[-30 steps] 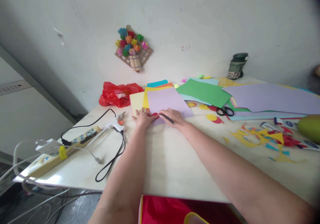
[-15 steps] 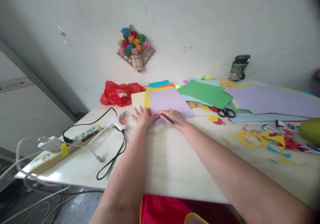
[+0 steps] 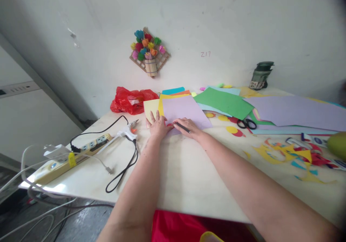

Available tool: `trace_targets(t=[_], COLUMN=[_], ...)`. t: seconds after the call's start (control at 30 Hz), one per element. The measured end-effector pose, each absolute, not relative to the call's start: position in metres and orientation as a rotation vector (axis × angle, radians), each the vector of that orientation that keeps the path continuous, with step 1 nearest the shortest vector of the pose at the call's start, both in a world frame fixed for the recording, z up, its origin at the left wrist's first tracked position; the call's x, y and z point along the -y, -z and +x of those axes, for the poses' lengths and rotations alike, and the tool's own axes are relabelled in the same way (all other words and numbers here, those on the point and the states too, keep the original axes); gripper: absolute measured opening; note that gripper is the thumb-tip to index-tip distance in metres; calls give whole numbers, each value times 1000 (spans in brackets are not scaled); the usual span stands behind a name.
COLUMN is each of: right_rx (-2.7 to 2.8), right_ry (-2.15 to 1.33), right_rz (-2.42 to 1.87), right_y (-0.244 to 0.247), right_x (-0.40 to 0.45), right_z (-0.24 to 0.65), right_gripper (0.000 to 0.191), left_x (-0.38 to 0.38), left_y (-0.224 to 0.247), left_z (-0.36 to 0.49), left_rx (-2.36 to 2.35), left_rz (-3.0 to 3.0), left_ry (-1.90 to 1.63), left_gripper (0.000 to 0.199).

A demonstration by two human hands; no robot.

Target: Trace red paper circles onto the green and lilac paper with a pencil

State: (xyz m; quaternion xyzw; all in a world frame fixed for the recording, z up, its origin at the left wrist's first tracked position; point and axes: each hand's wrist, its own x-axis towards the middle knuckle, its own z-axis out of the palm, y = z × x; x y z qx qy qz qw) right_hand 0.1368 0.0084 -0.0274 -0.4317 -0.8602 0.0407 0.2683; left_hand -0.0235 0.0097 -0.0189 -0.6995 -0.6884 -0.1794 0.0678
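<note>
My left hand (image 3: 158, 126) lies with fingers spread on the near left part of a lilac paper sheet (image 3: 182, 107). Beside its thumb, a small red paper piece (image 3: 169, 124) shows partly, the rest hidden by my hands. My right hand (image 3: 191, 126) is closed around a dark pen (image 3: 183, 127), resting on the same sheet close to the left thumb. The pen's tip is too small to make out. Under the lilac sheet, a yellow sheet (image 3: 161, 107) and a cream sheet (image 3: 150, 108) stick out to the left.
To the left are a glue gun (image 3: 126, 131), a power strip (image 3: 72, 161) and loose cables. A red plastic bag (image 3: 127, 99) sits behind. On the right lie green paper (image 3: 225, 99), black-handled scissors (image 3: 246, 124), paper circles (image 3: 232, 130) and yellow scraps (image 3: 270, 155). A bottle (image 3: 261, 76) stands at the back.
The whole view has shifted slightly, so things appear a little further right. The fingers of my left hand point more straight ahead. My right hand keeps hold of the pen in nearly the same spot.
</note>
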Motion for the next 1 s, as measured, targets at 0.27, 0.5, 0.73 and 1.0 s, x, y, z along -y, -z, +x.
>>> trace_targets(t=[0.27, 0.5, 0.73, 1.0], right_rx=[2306, 2308, 2312, 2321], right_ry=[-155, -141, -171, -175], right_rz=[-1217, -1228, -1266, -1190], right_y=[22, 25, 22, 21], right_x=[-3, -7, -4, -1], right_z=[136, 135, 137, 138], right_gripper=[30, 32, 31, 31], left_x=[-24, -30, -29, -18], left_y=[22, 30, 28, 16], left_z=[-34, -40, -41, -40], left_rx=[2448, 2415, 2472, 2474], left_rz=[-2037, -1955, -1964, -2146], left_ry=[825, 653, 461, 462], left_gripper=[26, 33, 22, 21])
